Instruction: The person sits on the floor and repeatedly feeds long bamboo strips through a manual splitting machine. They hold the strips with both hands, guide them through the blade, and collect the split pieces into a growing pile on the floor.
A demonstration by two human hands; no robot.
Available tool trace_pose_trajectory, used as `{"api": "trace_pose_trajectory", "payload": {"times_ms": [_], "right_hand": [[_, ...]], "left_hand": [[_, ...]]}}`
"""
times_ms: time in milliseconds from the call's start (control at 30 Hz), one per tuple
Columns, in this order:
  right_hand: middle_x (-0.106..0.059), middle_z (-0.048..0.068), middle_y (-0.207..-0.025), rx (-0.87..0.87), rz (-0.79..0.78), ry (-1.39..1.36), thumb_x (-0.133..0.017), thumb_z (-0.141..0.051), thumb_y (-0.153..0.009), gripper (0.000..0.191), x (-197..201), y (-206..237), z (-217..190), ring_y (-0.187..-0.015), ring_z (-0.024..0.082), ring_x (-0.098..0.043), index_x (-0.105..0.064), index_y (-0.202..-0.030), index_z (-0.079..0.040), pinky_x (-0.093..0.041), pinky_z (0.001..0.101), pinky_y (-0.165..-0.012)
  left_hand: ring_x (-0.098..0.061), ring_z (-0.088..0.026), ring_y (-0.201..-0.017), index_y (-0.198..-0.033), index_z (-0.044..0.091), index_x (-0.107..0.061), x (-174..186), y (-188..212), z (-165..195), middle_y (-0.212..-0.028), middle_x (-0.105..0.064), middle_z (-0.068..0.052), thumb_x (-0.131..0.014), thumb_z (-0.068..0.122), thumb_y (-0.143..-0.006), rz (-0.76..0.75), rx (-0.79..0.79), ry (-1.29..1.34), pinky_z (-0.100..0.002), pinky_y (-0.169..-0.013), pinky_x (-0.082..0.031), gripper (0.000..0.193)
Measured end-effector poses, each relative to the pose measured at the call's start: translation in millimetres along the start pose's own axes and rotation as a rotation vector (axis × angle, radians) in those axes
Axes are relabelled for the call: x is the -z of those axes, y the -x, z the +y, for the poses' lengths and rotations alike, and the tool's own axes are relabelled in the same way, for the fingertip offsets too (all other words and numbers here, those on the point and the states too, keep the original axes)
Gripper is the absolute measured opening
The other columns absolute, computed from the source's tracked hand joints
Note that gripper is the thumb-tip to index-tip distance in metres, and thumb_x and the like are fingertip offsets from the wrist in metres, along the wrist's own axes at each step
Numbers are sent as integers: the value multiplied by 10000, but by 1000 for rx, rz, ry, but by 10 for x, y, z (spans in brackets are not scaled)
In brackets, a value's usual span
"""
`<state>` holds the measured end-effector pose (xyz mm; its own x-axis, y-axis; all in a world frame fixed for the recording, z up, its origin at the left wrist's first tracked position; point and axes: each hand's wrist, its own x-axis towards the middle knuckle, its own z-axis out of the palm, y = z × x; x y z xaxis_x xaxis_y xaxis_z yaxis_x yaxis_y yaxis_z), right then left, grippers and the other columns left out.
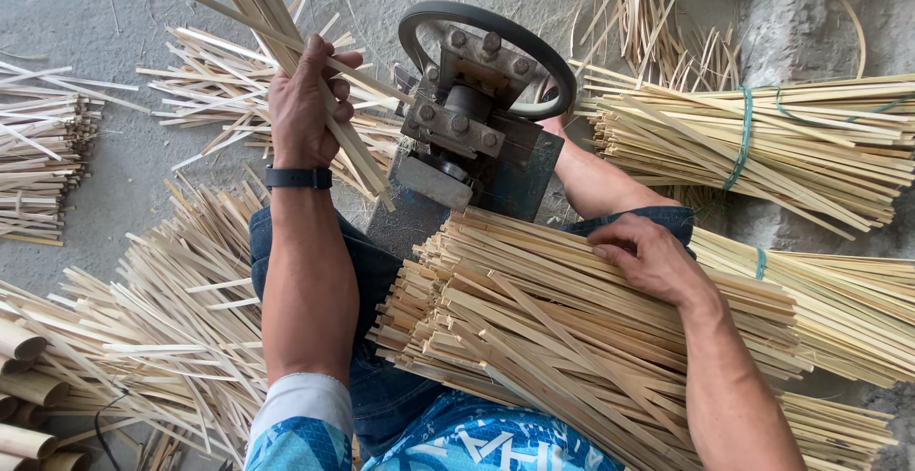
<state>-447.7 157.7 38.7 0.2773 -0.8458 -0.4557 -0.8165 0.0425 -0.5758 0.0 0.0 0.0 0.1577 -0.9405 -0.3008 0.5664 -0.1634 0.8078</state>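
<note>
The person's left hand (305,99) is clenching a handful of bamboo strips (286,42), their long axis slanting from upper left down toward the metal splitting machine (467,137) just right of the fist. Farther right, the right hand (648,256) is resting palm-down, fingers loosely curled, on the lap bundle (534,328), nearer the body.

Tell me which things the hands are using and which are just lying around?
In use:
left hand gripping a few strips
right hand on the lap bundle
machine

Lying about:
tied bundles
loose strips on the floor
bamboo tubes
</note>
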Motion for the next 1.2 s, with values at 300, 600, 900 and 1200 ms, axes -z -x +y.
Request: {"api": "trace_pose_trajectory", "payload": {"times_ms": [300, 600, 900, 1200], "right_hand": [[-697, 77, -944, 170, 69, 202, -725, -140, -867, 94, -135, 118, 254, -907, 206, -673, -709, -904, -55, -553, 353, -858], [-764, 84, -851, 96, 516, 145, -695, -188, -1000, 145, 122, -42, 496, -626, 188, -712, -755, -1043, -62, -554, 295, -488], [-777, 99, -945, 283, 483, 122, -735, -225, -967, 170, -59, -464, 80, -795, 218, -753, -789, -1055, -90, -619, 332, -681], [-764, 90, -992, 43, 170, 78, -764, -249, -830, 218, -80, -111, 523, -914, 216, -741, -762, -978, -89, -579, 353, -840]], "left_hand": [[-641, -127, -644, -1024, 42, -581, 15, -62, -102, -921, -761, -181, -669, 239, -1044, 20, -45, 31, -228, -441, -512, 216], [-709, -197, -660, -975, 65, -553, 102, -123, -225, -762, -666, -99, -593, 353, -1011, 62, -165, 172, -437, -635, -741, 294], [-586, -83, -586, -1064, 45, -595, 72, -127, -189, -790, -703, -74, -765, 511, -865, 223, -115, -158, -216, -415, -542, 535], [-621, -101, -645, -1011, 41, -579, -52, -60, -205, -911, -750, -173, -732, 285, -989, 6, -54, -35, -213, -436, -506, 288]]}}
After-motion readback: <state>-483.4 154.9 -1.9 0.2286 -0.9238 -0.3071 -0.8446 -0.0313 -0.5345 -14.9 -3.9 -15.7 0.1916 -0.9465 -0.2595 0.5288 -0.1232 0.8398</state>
